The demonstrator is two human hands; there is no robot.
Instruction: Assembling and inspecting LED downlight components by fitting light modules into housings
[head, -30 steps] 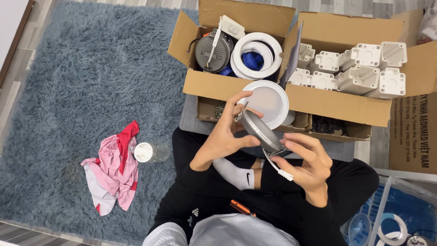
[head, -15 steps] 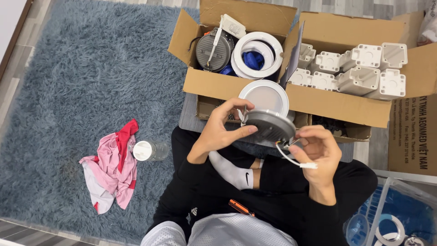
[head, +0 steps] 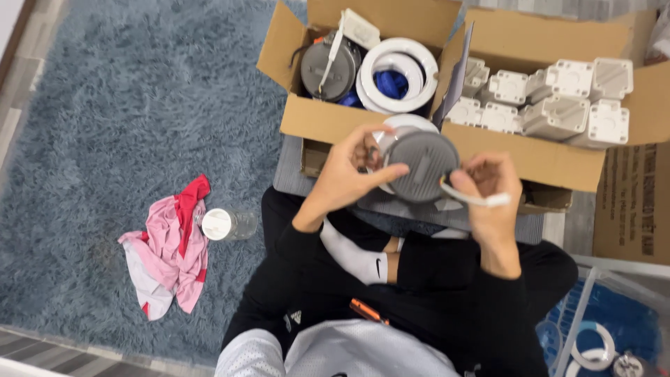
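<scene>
Head view: both hands hold a round grey light fixture point(head: 421, 166) up over the lap, just in front of the cardboard boxes; L hand point(head: 347, 176) is clamped on its left edge w/ thumb laid across the grey back, R hand point(head: 490, 188) is pinched shut on the white cable w/ connector point(head: 477, 199) coming off its right side. Behind, left box point(head: 333, 120) has another grey fixture point(head: 329, 68) and white rings point(head: 398, 73), right box point(head: 551, 157) is packed w/ white blocks point(head: 558, 105). On the blue-grey shag rug point(head: 118, 105), well apart to the left, lie a pink/red cloth point(head: 169, 244) and a clear bottle w/ white cap point(head: 227, 224) just beside it.
</scene>
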